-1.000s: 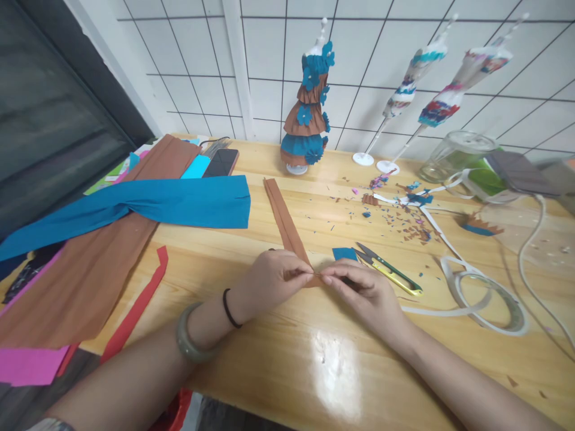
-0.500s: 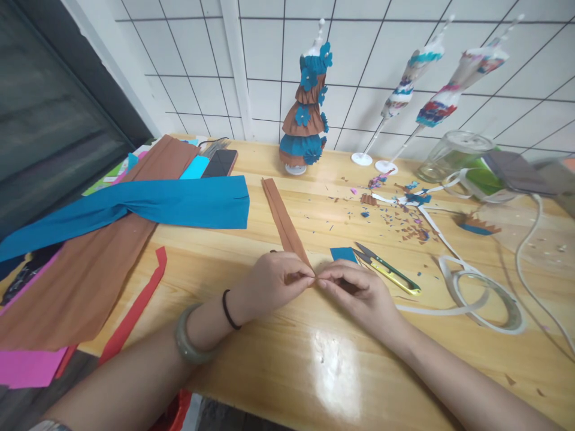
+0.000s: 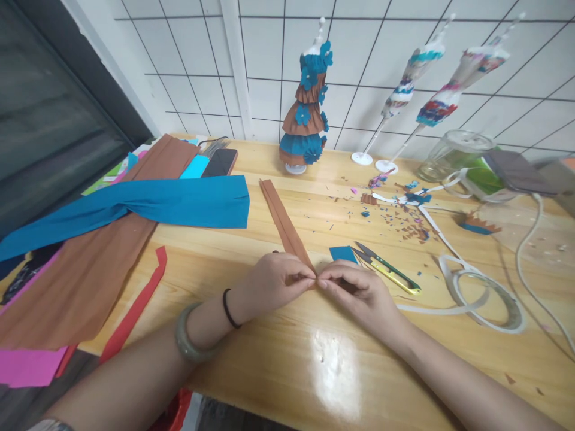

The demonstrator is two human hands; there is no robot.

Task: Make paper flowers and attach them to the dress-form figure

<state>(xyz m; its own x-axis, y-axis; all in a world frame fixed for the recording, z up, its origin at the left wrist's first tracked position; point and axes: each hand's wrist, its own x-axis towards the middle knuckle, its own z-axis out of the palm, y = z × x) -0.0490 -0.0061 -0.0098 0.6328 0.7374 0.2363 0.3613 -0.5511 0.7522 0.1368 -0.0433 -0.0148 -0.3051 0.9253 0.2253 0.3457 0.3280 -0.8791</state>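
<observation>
A folded strip of brown crepe paper (image 3: pixel 283 221) runs from mid-table toward me, its near end pinched between both hands. My left hand (image 3: pixel 281 278) grips that end with thumb and forefinger. Fingertip to fingertip with it, my right hand (image 3: pixel 354 290) pinches the same end. The exact fold under the fingertips is hidden. Just beyond my right hand lie a small blue paper piece (image 3: pixel 343 254) and yellow-handled thread snips (image 3: pixel 390 269). A roll of white double-sided tape (image 3: pixel 489 302) lies to the right, with a loose tail reaching toward my right wrist.
A small dress form (image 3: pixel 303 120) in brown and blue paper stands by the tiled wall, with two other decorated forms (image 3: pixel 411 78) to its right. Blue crepe paper (image 3: pixel 197 200) crosses a brown sheet (image 3: pixel 90 281) at left. Paper scraps (image 3: pixel 404 221), a glass jar (image 3: pixel 453 155) and a cable are at right.
Both hands stay almost in place, still pinching the end of the brown strip. The strip's far end has shifted very slightly to the left.
</observation>
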